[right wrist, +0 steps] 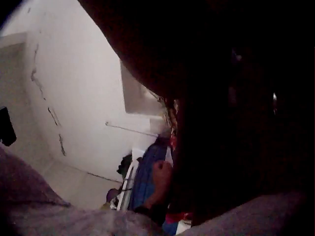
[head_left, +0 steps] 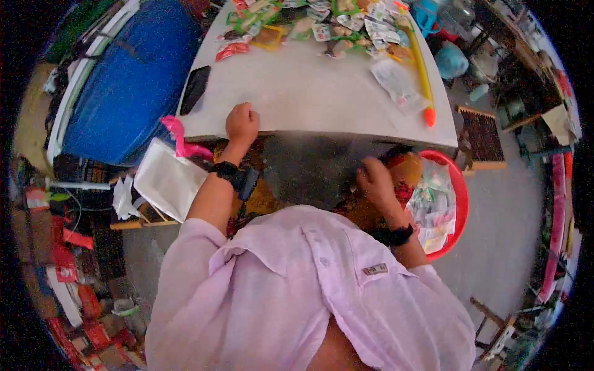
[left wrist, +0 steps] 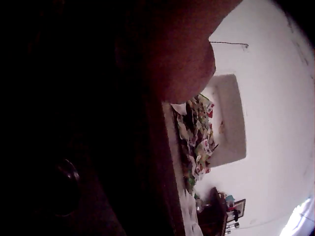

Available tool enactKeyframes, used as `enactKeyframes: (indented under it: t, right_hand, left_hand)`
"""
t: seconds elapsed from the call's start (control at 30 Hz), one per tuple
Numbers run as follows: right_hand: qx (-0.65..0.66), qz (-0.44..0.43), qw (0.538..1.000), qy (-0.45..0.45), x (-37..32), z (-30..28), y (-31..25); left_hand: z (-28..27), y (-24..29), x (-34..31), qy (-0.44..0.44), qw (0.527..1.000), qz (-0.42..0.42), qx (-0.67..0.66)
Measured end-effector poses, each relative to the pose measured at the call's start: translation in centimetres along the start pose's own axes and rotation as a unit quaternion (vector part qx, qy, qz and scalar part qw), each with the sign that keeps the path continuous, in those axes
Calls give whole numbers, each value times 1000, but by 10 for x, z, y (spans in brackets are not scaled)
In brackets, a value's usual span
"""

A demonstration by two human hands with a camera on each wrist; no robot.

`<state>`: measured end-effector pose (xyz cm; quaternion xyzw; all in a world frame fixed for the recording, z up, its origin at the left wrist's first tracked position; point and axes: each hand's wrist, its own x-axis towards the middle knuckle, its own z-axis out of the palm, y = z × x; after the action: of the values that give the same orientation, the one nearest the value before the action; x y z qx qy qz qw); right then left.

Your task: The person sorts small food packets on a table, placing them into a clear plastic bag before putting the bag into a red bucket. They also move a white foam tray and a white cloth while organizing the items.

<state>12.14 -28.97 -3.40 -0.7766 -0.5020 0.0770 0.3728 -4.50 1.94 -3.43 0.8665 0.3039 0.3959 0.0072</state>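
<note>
In the head view my left hand [head_left: 242, 125] rests at the near edge of the white table [head_left: 291, 93], its fingers curled in and nothing showing in them. The right wrist view shows the same hand [right wrist: 161, 177] as a fist. My right hand [head_left: 377, 185] is below the table edge, over the lap, its fingers loosely bent with no object visible in them. Beside it stands a red basin [head_left: 461, 204] holding small printed packets [head_left: 433, 204]. Dark shadow hides most of each wrist view.
Colourful packets [head_left: 322, 31] are heaped on the far side of the table. A dark phone [head_left: 195, 89] lies at left, a clear plastic bag [head_left: 396, 83] and a yellow stick [head_left: 421, 62] at right. Left of the table are a blue barrel [head_left: 130, 80] and a white tray [head_left: 167, 176].
</note>
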Motion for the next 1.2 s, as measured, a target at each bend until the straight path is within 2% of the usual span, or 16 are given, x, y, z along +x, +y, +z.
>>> enactKeyframes:
  t: [0.1, 0.13, 0.17, 0.27, 0.33, 0.4, 0.43, 0.53, 0.57, 0.6, 0.67, 0.7, 0.9, 1.1, 1.2]
  right_hand:
    - [-11, 35, 982, -185, 11, 6, -17]
    - [9, 48, 992, -117, 10, 3, -15]
    - [28, 60, 997, -47, 7, 1, -11]
    - [36, 87, 981, 170, -9, -12, 26]
    - [41, 128, 966, 221, -19, -44, 32]
    - [107, 328, 905, 249, -43, -54, 54]
    - [121, 283, 910, 278, -55, -52, 69]
    - [188, 420, 870, 177, -94, -33, 91]
    - [271, 439, 842, 160, -107, -24, 99]
    - [429, 428, 780, 155, -116, -19, 92]
    - [692, 386, 589, 159, -129, -19, 67]
    - [692, 409, 578, 144, -139, -14, 69]
    - [628, 489, 596, 105, -182, 5, 81]
    - [579, 543, 603, 77, -208, 10, 78]
    - [551, 569, 606, 76, -216, 9, 74]
  left_hand:
    - [6, -6, -2, -30, 999, -2, 26]
    - [7, -6, -1, -42, 998, -4, 41]
    - [7, -5, -1, -22, 1000, 8, 2]
    - [3, 2, 1, -20, 1000, 9, 16]
    - [6, 0, -3, -3, 1000, 12, 12]
    - [3, -1, 0, -13, 1000, 13, 9]
    - [3, -3, 0, -11, 1000, 19, 11]
    - [7, -4, -1, -13, 1000, 23, 14]
    - [6, -2, 0, -19, 999, 18, 19]
    - [4, -1, 0, -26, 999, 12, 24]
    - [2, 2, 1, -31, 999, 11, 12]
    - [1, 2, 2, -35, 999, 11, 8]
    - [10, -6, 1, -56, 998, 5, 37]
    - [9, -1, 0, -53, 999, -2, -13]
    - [4, 3, 1, -84, 996, -14, -10]
